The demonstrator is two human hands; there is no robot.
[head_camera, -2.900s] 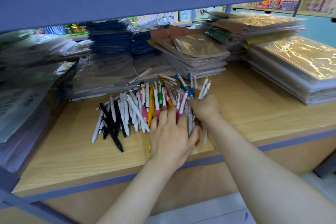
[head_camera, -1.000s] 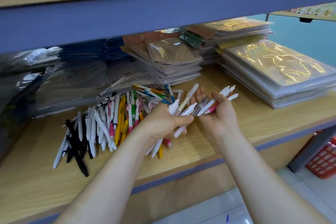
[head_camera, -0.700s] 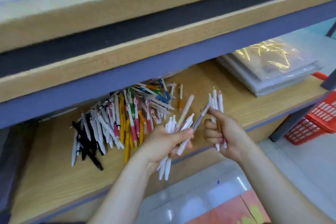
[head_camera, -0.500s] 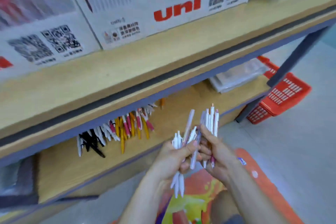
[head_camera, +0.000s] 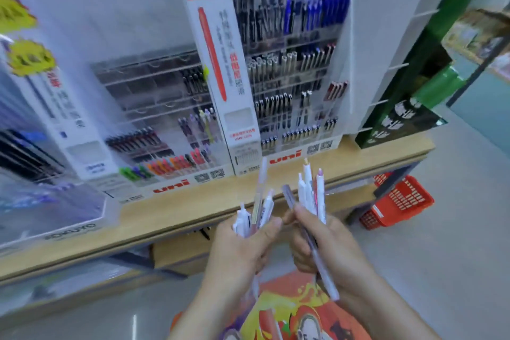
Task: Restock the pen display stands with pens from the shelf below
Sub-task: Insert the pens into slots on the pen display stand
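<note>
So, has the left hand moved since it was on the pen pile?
Yes. The left hand has risen off the pile and out from under the upper shelf; it now grips white pens in front of that shelf's wooden edge.

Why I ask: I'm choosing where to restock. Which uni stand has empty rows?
The left uni stand: its upper clear rows are mostly bare; the right uni stand is far fuller.
</note>
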